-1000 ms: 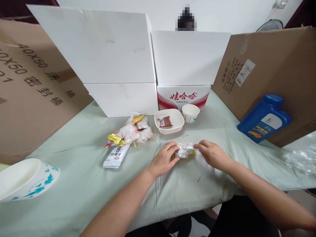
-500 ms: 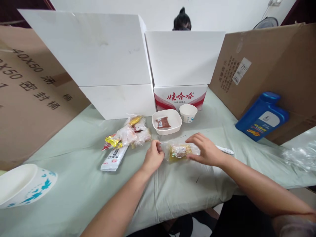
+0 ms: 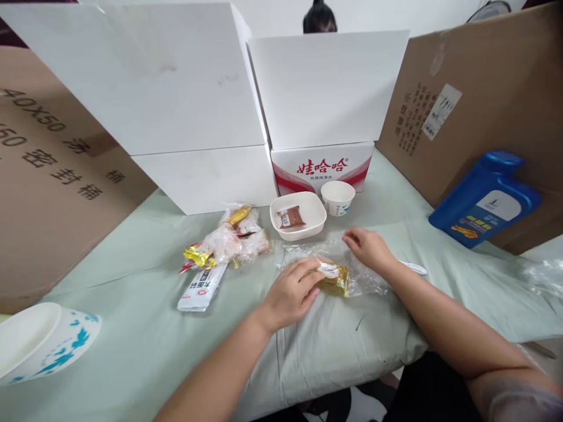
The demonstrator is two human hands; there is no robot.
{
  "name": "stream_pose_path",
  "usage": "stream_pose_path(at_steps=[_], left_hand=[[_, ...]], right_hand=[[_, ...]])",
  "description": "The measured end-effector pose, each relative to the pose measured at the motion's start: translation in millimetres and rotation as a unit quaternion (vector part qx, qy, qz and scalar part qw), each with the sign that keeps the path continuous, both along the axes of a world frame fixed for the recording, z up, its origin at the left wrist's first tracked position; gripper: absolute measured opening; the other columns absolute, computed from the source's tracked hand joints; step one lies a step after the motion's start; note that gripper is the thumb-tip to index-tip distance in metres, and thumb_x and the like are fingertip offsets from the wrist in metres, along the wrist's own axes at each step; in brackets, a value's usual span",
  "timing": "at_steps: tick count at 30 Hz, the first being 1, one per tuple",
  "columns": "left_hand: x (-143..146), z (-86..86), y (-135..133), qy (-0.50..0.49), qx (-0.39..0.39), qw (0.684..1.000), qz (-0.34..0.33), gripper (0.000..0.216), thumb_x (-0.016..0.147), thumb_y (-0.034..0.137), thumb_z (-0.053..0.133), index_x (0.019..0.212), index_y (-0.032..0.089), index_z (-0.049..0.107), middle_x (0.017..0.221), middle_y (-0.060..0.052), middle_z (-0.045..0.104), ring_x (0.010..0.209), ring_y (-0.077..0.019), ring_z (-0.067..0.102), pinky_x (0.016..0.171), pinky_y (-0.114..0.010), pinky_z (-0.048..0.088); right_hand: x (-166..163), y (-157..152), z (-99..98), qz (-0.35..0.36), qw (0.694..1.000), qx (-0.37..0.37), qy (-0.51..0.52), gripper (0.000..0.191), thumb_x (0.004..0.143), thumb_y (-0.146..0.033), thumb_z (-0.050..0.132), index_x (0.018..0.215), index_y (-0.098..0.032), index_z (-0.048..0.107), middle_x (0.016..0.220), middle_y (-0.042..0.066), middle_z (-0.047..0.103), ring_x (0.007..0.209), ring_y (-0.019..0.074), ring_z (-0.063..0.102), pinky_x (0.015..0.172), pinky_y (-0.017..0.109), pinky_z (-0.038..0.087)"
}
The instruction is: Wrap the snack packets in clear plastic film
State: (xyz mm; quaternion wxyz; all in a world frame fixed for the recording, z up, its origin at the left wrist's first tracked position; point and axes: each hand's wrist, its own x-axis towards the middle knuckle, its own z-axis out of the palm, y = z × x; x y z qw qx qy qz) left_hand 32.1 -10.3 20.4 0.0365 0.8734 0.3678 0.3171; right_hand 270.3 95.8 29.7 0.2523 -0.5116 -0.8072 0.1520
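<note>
A clear plastic bag (image 3: 352, 275) with a yellow-brown snack pack inside lies on the pale green cloth in front of me. My left hand (image 3: 290, 293) rests on the bag's left end, fingers curled and pressing down on it. My right hand (image 3: 367, 246) lies on the bag's far right edge, its fingers bent and pinching the plastic. A white spoon-like stick (image 3: 413, 268) pokes out just right of my right wrist.
A pile of small snack packs (image 3: 229, 240) and a long white sachet (image 3: 200, 287) lie to the left. Behind stand a white dish (image 3: 303, 225) holding a brown packet, a paper cup (image 3: 337, 197), white boxes, cardboard panels, a blue jug (image 3: 484, 199) and a white-blue bowl (image 3: 39, 340). A person's head shows behind the boxes.
My left hand moved from the bag's left tip onto its top. My right hand shifted back to the far right edge, and the bag now lies flatter and spread out.
</note>
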Motion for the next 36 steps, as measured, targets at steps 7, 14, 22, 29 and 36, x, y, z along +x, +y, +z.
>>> stream_pose_path(at_steps=[7,14,22,29,36], left_hand=[[-14,-26.8,17,0.072,-0.066,0.985,0.143,0.041,0.097,0.024,0.039,0.137,0.016,0.046,0.14,-0.015,0.052,0.13,-0.0291,0.048,0.105,-0.05,0.044],[-21,-19.2,18,-0.009,-0.035,0.969,0.245,0.03,0.092,0.024,0.049,0.119,0.015,0.059,0.123,-0.015,0.063,0.116,-0.0292,0.057,0.099,-0.049,0.047],[-14,-1.7,9,-0.049,-0.038,0.997,0.041,0.025,0.094,0.016,0.042,0.107,0.019,0.063,0.109,-0.008,0.07,0.106,-0.0203,0.064,0.093,-0.038,0.05],[-26,-4.2,15,-0.016,-0.147,0.98,0.136,0.033,0.1,0.03,0.034,0.107,0.019,0.064,0.099,-0.006,0.073,0.093,-0.0212,0.066,0.086,-0.038,0.05],[-24,-2.3,14,0.078,-0.19,0.972,0.111,0.027,0.09,0.035,0.056,0.108,0.019,0.069,0.113,-0.009,0.068,0.11,-0.0249,0.059,0.099,-0.04,0.045]], right_hand=[[5,-11,-1.5,0.05,0.986,0.122,0.104,0.018,0.089,-0.025,0.05,0.095,-0.02,0.066,0.086,0.007,0.069,0.079,0.0201,0.064,0.074,0.032,0.05],[-13,-17,-14.8,0.137,0.987,-0.075,0.024,0.024,0.093,-0.024,0.046,0.098,-0.021,0.07,0.097,0.007,0.07,0.09,0.0199,0.065,0.081,0.033,0.048],[-32,-48,-6.7,0.237,0.969,0.016,-0.071,0.028,0.075,-0.024,0.072,0.099,-0.015,0.061,0.097,0.011,0.066,0.093,0.0248,0.06,0.082,0.038,0.049],[-20,-108,12.1,0.429,0.887,0.153,-0.084,0.013,0.094,-0.017,0.048,0.101,-0.016,0.06,0.114,0.012,0.066,0.108,0.0239,0.058,0.093,0.043,0.045],[-3,-120,8.8,0.312,0.947,0.071,0.007,0.033,0.092,-0.036,0.058,0.117,-0.014,0.056,0.108,0.014,0.065,0.098,0.0232,0.059,0.082,0.038,0.05]])
